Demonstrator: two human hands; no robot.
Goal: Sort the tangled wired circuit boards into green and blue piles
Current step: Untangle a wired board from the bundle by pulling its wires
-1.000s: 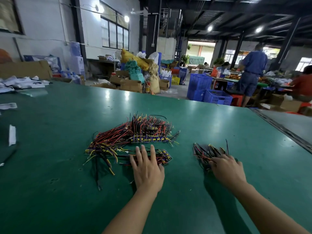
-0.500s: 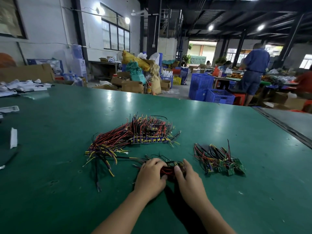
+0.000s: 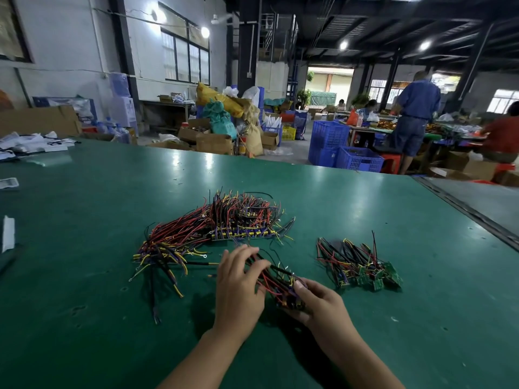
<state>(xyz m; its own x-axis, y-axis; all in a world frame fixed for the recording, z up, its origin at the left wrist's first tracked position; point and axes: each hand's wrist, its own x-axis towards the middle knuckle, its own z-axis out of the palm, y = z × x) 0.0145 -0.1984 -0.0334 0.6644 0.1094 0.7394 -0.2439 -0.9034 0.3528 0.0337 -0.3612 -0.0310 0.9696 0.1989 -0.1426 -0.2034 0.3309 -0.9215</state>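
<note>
- A broad green table [image 3: 84,220] fills the foreground, its surface glossy with lamp reflections.
- The white wall [image 3: 70,51] on the left has dark-framed windows [image 3: 185,57] and a lit lamp [image 3: 205,32].
- Dark ceiling beams [image 3: 393,29] carry round lights [image 3: 343,45].
- Cardboard boxes [image 3: 214,143], sacks [image 3: 219,101] and blue crates [image 3: 328,141] crowd the concrete floor [image 3: 297,153].
- A person in blue [image 3: 418,108] stands near a bright doorway [image 3: 328,80].

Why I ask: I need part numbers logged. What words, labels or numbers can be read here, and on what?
No text can be read.
On the green circuit boards: markings too small.
On the wired bundle: nothing legible.
On the white dispenser by the wall: blue print blurred.
</note>
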